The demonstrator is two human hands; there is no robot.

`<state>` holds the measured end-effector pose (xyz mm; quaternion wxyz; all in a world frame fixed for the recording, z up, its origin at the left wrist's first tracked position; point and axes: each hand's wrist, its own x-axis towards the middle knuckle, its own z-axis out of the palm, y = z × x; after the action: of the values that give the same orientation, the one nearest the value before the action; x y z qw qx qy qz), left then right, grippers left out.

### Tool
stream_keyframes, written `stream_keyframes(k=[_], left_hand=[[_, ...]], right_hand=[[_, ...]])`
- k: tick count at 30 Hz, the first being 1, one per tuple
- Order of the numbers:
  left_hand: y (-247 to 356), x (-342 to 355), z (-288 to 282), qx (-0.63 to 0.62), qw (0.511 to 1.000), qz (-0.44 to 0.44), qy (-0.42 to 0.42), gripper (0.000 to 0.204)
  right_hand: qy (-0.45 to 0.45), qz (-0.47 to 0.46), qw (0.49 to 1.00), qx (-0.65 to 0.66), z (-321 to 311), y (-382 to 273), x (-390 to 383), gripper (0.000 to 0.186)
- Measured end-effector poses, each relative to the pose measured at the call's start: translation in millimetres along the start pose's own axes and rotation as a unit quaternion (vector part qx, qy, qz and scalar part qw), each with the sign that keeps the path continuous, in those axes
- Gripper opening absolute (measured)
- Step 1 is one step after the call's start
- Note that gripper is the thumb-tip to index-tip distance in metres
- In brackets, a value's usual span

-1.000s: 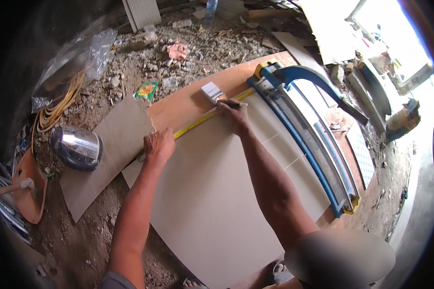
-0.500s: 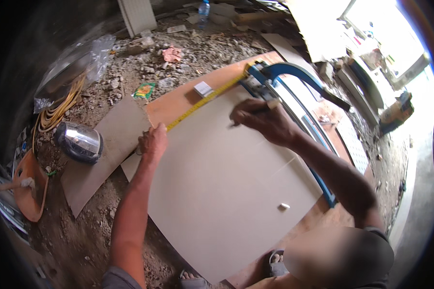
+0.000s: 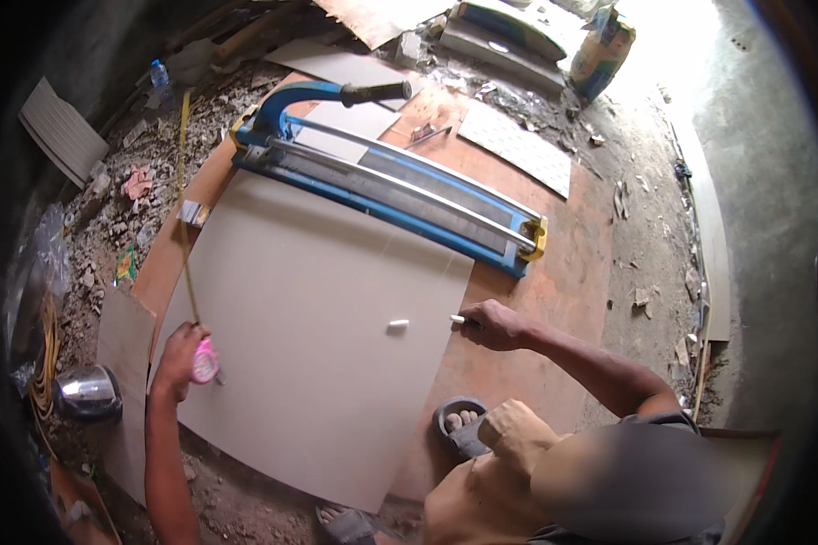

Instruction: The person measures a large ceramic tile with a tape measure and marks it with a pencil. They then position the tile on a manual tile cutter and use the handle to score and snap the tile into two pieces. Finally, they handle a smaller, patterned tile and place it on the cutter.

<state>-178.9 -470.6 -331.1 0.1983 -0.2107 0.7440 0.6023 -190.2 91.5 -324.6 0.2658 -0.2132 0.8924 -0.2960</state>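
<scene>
- Left hand [image 3: 180,356] down at the large pale tile's [image 3: 309,381] left edge, and it's wrapped firmly around a pink tape measure [image 3: 205,361]!
- Out runs the yellow tape [image 3: 185,145], away from the case, passing just beside a small white box [image 3: 192,213], its far stretch over the rubble [image 3: 100,245].
- Over to the right hand [image 3: 493,325]: fingers closed on a small white-tipped stick [image 3: 457,319], right at the tile's right edge; the gripped part is hidden.
- On the tile, near that tip, lies a short white piece [image 3: 398,324].
- Along the tile's far edge stretches the blue tile cutter [image 3: 382,214], dark-gripped handle [image 3: 377,93] raised at its left end.
- Underneath, an orange-brown board [image 3: 536,304] reaches out to the right; a sandaled foot [image 3: 463,429] is planted near the tile's right edge.
</scene>
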Motion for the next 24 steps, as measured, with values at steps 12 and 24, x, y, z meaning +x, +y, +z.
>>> stream_keyframes(k=[12, 24], left_hand=[[-13.1, -54.0, 103.8, 0.092, 0.984, -0.114, -0.105, 0.029], [-43.5, -139.0, 105.1, 0.313, 0.928, -0.125, -0.160, 0.035]], right_hand=[[0.458, 0.084, 0.763, 0.449, -130.6, 77.8, 15.4, 0.030], [0.004, -0.070, 0.993, -0.094, 23.1, 12.6, 58.0, 0.020]])
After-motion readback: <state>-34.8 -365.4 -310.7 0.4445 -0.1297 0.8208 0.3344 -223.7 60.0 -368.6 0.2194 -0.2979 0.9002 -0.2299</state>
